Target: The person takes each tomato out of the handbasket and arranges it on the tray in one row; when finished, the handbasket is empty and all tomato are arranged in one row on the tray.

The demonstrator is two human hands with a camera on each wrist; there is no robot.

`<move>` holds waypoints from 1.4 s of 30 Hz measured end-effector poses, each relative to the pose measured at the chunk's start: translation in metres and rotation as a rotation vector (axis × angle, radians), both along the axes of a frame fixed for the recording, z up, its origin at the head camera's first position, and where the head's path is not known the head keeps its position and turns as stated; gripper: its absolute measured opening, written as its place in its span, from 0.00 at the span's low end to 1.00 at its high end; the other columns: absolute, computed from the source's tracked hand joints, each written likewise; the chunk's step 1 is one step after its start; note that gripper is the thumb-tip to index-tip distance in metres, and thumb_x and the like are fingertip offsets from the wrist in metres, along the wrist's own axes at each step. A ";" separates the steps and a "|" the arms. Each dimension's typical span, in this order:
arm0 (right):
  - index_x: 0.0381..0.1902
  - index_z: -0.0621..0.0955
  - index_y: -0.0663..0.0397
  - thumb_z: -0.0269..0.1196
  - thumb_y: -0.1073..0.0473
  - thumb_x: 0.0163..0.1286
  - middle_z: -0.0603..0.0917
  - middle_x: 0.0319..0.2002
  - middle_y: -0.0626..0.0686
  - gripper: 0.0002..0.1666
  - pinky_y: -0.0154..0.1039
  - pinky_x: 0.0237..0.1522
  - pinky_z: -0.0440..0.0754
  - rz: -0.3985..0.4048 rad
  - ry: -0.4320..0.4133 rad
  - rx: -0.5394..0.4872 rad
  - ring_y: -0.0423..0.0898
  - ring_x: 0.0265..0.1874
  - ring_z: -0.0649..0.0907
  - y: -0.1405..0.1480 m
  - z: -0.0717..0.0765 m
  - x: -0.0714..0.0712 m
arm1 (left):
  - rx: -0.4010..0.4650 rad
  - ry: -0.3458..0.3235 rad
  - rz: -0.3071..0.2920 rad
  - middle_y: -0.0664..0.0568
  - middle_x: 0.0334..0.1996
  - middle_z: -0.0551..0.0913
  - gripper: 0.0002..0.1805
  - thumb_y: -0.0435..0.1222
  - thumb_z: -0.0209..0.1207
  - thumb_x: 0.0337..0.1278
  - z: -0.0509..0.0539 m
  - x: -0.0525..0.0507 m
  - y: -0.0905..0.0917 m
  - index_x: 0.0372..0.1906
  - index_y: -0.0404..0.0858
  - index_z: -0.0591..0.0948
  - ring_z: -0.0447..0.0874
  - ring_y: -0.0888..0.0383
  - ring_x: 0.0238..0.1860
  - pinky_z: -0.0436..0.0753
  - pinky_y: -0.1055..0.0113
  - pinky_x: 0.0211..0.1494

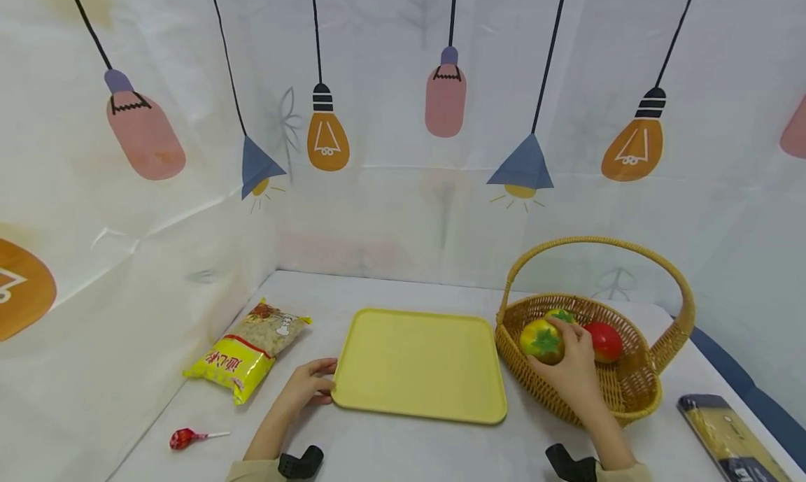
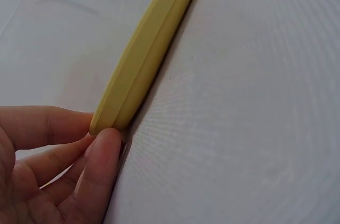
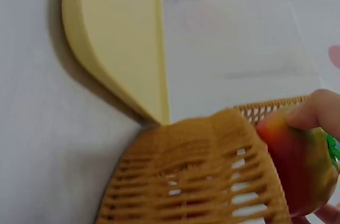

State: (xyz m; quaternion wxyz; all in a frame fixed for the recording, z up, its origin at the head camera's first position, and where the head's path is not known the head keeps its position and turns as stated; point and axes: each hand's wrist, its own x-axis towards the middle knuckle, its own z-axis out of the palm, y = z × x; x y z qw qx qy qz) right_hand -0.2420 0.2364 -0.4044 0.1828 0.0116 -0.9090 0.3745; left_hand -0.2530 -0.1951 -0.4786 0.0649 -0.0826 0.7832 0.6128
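My right hand reaches into a wicker basket and grips a round yellow, red and green fruit with a green leafy top. The thumb and fingers lie on its sides, and it sits at the basket's left rim. Beside it in the basket are a red round fruit and another green-topped one, partly hidden. My left hand is at the left front corner of a yellow tray. In the left wrist view, the thumb and forefinger pinch the tray's edge.
A yellow snack bag lies left of the tray. In front of it is a red-wrapped lollipop. A flat package rests on the right side of the white table. The basket's tall handle arches above the fruit.
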 end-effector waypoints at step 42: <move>0.59 0.70 0.52 0.73 0.66 0.43 0.64 0.52 0.61 0.43 0.57 0.50 0.74 0.274 0.011 -0.213 0.59 0.51 0.70 -0.125 -0.028 -0.030 | 0.027 0.014 0.009 0.37 0.49 0.77 0.30 0.24 0.57 0.41 -0.002 0.000 0.000 0.57 0.27 0.72 0.77 0.57 0.28 0.83 0.63 0.29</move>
